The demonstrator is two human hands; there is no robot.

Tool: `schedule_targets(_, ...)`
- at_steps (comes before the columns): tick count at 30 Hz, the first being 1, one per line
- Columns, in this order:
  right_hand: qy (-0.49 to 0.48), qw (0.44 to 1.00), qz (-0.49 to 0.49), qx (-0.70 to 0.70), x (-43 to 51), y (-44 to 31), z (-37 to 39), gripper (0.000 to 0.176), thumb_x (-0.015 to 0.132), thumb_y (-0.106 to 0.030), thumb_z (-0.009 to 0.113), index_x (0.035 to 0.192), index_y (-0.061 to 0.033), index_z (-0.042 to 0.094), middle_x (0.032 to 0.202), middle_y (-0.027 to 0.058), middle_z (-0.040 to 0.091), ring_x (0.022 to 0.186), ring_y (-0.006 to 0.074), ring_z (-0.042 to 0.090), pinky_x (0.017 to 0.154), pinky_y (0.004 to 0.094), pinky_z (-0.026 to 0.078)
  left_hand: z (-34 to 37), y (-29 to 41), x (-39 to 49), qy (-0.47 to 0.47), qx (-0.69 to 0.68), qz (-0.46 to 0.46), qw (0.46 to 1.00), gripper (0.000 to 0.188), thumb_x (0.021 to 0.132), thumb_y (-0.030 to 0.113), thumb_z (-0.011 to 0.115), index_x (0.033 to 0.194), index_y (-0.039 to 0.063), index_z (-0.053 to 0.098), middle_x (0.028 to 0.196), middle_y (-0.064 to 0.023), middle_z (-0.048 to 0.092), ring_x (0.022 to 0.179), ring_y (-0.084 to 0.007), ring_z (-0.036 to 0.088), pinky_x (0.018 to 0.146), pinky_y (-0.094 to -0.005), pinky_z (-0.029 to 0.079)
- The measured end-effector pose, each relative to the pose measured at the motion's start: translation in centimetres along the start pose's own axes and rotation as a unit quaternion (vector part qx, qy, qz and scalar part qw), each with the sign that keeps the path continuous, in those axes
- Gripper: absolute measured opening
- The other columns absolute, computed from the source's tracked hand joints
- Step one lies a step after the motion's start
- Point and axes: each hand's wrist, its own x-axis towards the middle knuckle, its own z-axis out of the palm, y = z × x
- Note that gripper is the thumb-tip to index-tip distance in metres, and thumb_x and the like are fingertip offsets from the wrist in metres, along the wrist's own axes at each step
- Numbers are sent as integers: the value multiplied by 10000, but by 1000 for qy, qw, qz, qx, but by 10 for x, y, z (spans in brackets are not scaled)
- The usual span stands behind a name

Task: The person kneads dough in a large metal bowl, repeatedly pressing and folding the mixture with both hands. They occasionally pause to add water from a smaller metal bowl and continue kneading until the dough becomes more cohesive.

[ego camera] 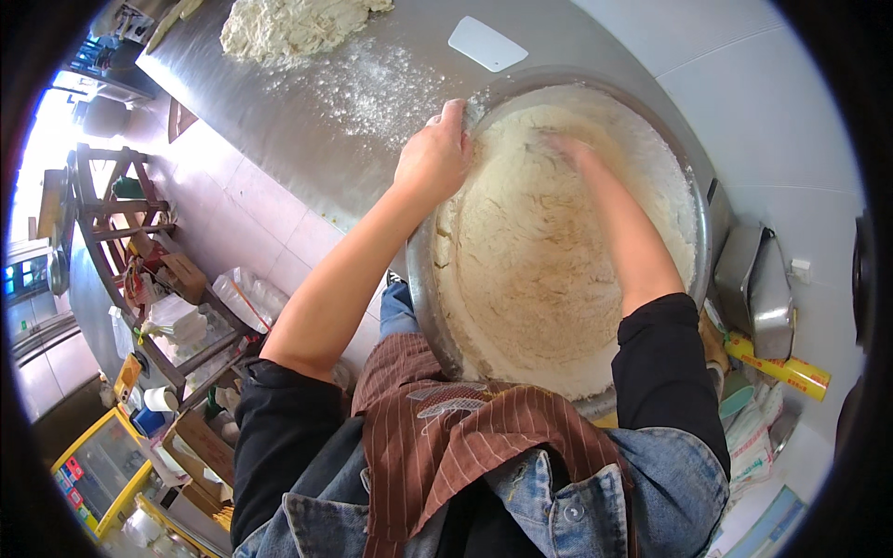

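A large round metal bowl (421, 293) lies before me, holding a broad mass of pale flour and dough (537, 237). My left hand (436, 152) grips the bowl's far-left rim, thumb uppermost. Deep inside, at the far part of the mass, my right hand (561, 148) is blurred and partly hidden by flour, so its fingers cannot be made out. Beyond the bowl a white plastic dough scraper (487, 43) rests on the steel table (300, 132). A rough lump of dough (293, 26) sits at the table's far side, with loose flour (380, 91) scattered near it.
A pale wall (760, 125) stands close on the right. Metal pans (750, 286) and a yellow roll (781, 366) are beside the bowl. To the left, a wooden rack (118, 230) holds boxes and bags above the tiled floor (237, 202).
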Motion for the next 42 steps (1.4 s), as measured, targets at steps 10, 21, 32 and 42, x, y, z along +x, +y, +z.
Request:
schedule_targets(10,-131,855,-198,-461,-120,-87,144,562,883,-551,511,1288,-167,583,1347,113,543,1247,276,490,1042,415,370,-2,0,-2,13,22,27,999,328,909,191,482,1181,30,393,994,-266,612,889,-432,628,782,-517,495)
schedule_targets(21,-95,689,-243,-676,-255,57,146,630,872,-461,546,1384,-102,474,1444,198,402,1328,371,361,1117,472,258,-8,4,-5,-10,24,5,1000,369,904,192,483,1225,27,404,1021,-263,621,919,-426,628,806,-509,493)
schedule_targets(32,157,923,-28,-350,-152,70,82,828,831,-484,606,1471,-70,284,1549,190,199,1410,371,230,1157,473,160,0,0,-3,17,27,22,999,413,907,184,463,1283,29,393,1040,-267,619,935,-430,619,833,-507,481)
schedule_targets(42,49,817,-190,-542,-264,79,151,815,853,-426,596,1493,-81,227,1540,201,221,1395,371,271,1140,457,221,3,-5,0,29,11,40,999,427,901,183,461,1304,56,394,1047,-285,623,953,-451,605,845,-512,470)
